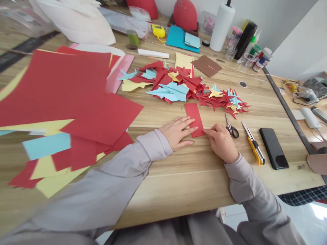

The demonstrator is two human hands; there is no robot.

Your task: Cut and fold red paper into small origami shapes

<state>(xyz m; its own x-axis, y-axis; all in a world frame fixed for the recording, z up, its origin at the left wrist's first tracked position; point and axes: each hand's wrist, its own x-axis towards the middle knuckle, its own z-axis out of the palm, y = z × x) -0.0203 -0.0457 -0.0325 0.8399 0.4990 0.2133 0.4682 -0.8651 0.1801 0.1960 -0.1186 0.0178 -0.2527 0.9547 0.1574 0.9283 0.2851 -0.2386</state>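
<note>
The red paper strip [193, 113] lies flat at the wearer's twelve o'clock, presumably light and easily creased, best taken by its edges; the left hand [176, 133], fingers extended, covers its nine-o'clock side, while the curled right hand [221, 142] touches its five-o'clock corner, pinch unconfirmed.

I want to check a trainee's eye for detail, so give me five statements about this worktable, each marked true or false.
1. The left hand rests partly on a red paper rectangle. True.
2. The utility knife lies between the scissors and the smartphone. True.
3. The left hand holds the scissors. False: they lie on the wood-grain table beside the right hand.
4. The right hand's fingers are at the rectangle's right edge. True.
5. The smartphone lies underneath the utility knife. False: it lies to the knife's right.
</note>
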